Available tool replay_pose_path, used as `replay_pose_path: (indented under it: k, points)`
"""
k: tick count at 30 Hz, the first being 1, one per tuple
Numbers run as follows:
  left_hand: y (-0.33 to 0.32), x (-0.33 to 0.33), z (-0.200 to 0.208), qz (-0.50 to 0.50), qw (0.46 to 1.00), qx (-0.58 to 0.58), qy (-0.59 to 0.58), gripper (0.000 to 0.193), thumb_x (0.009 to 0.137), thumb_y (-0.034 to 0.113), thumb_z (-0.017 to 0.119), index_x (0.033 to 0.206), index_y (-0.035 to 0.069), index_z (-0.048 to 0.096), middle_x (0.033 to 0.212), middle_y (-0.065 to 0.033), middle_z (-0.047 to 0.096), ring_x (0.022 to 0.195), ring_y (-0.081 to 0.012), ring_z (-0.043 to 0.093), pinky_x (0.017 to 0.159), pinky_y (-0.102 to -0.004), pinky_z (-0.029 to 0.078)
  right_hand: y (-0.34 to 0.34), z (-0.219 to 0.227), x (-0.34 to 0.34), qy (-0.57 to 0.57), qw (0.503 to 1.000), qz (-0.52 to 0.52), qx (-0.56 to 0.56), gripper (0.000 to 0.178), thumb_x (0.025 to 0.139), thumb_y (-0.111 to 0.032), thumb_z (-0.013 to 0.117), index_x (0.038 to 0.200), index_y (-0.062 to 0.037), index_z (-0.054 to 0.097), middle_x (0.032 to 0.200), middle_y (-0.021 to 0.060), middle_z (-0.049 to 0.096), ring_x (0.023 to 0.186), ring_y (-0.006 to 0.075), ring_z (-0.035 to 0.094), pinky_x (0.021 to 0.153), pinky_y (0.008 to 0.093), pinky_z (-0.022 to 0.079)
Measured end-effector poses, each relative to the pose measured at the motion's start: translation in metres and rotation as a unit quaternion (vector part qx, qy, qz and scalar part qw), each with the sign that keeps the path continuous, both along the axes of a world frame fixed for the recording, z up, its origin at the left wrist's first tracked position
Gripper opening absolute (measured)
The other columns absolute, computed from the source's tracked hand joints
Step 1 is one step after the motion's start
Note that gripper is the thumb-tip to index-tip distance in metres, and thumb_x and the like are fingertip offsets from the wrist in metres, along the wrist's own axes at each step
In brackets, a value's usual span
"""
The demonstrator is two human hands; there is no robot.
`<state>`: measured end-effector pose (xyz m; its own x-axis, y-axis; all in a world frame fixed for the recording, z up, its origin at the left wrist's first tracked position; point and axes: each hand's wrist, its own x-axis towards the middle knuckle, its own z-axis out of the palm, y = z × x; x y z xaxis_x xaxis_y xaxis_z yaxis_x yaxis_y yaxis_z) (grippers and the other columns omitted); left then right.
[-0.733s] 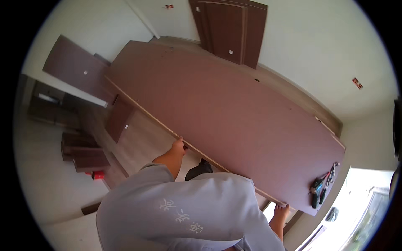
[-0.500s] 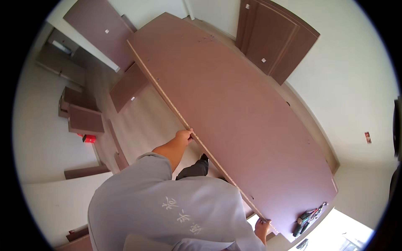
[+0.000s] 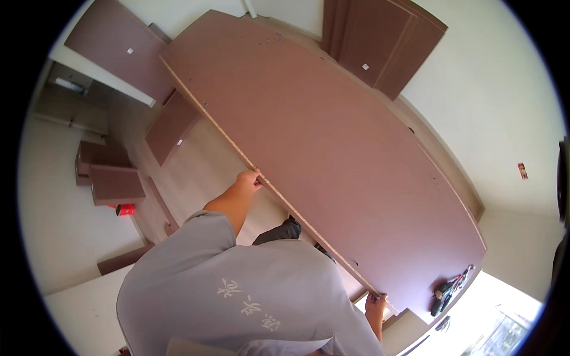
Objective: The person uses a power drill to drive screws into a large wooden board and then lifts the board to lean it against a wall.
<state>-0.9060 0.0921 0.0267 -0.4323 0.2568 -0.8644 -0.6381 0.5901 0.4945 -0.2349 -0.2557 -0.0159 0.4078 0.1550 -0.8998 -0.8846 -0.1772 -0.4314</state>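
A large reddish-brown board [image 3: 320, 142] stretches diagonally in front of me, from the far left to the near right. My left hand [image 3: 250, 178] is closed on its near edge around the middle, thumb at the top face and the other fingers partly hidden. Near the right end of that same raw, pale edge, my right hand [image 3: 375, 304] is closed too, its fingers partly under the board. Hand tools [image 3: 451, 291] with dark and green handles, a plier-like one among them, lie on the board's right end. Small holes dot its top surface.
Brown panels [image 3: 119, 50] lean at the far left, and more panels [image 3: 380, 47] stand against the far wall. Drawer-like boxes [image 3: 117, 185] and a red box [image 3: 125, 209] sit at left. A smaller panel [image 3: 172, 127] lies on the floor. Bright light enters at lower right.
My view has turned slightly, so the whole room sits differently in the picture. Both hands keep their places on the board's edge. My leg under the board has shifted a little.
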Motion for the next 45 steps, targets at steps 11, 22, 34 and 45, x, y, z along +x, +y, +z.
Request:
replay_pose_path:
  k: [11, 22, 34, 45]
  points:
    - [-0.007, -0.037, -0.045, -0.066, 0.994, 0.048, -0.072, 0.019, 0.108, 0.023, 0.057, 0.12, 0.009, 0.058, 0.114, -0.0065, 0.064, 0.106, -0.0226, 0.065, 0.103, -0.0461, 0.055, 0.011, 0.002, -0.007, -0.006, 0.996, -0.031, -0.083, 0.041, 0.109, -0.045, 0.052, 0.133, -0.0118, 0.053, 0.13, 0.01, 0.06, 0.116, 0.0283, 0.063, 0.098, 0.0465, 0.058]
    - [-0.034, -0.036, -0.026, -0.103, 0.988, 0.031, -0.11, 0.018, 0.109, 0.02, 0.054, 0.121, 0.008, 0.059, 0.117, -0.0069, 0.064, 0.107, -0.023, 0.065, 0.103, -0.0451, 0.055, 0.001, 0.014, -0.011, -0.016, 0.994, -0.031, -0.106, 0.044, 0.112, -0.04, 0.043, 0.14, -0.0065, 0.046, 0.14, 0.0158, 0.054, 0.123, 0.0333, 0.059, 0.108, 0.0543, 0.051]
    - [-0.041, -0.011, 0.007, -0.064, 0.991, 0.039, -0.112, 0.025, 0.105, 0.024, 0.062, 0.126, 0.011, 0.056, 0.12, -0.0065, 0.062, 0.106, -0.0243, 0.064, 0.097, -0.0442, 0.055, 0.002, 0.036, 0.0, -0.048, 0.997, -0.054, -0.02, 0.048, 0.108, -0.042, 0.053, 0.139, -0.006, 0.051, 0.136, 0.0133, 0.057, 0.116, 0.0286, 0.062, 0.097, 0.0442, 0.058]
    - [-0.058, 0.0, 0.071, -0.137, 0.987, 0.071, -0.05, 0.015, 0.102, 0.025, 0.069, 0.106, 0.013, 0.062, 0.094, -0.0008, 0.066, 0.084, -0.0154, 0.065, 0.076, -0.0338, 0.057, -0.019, 0.091, 0.008, -0.174, 0.982, -0.064, 0.036, 0.047, 0.104, -0.04, 0.063, 0.136, -0.007, 0.057, 0.129, 0.0102, 0.065, 0.113, 0.0228, 0.064, 0.091, 0.0372, 0.057]
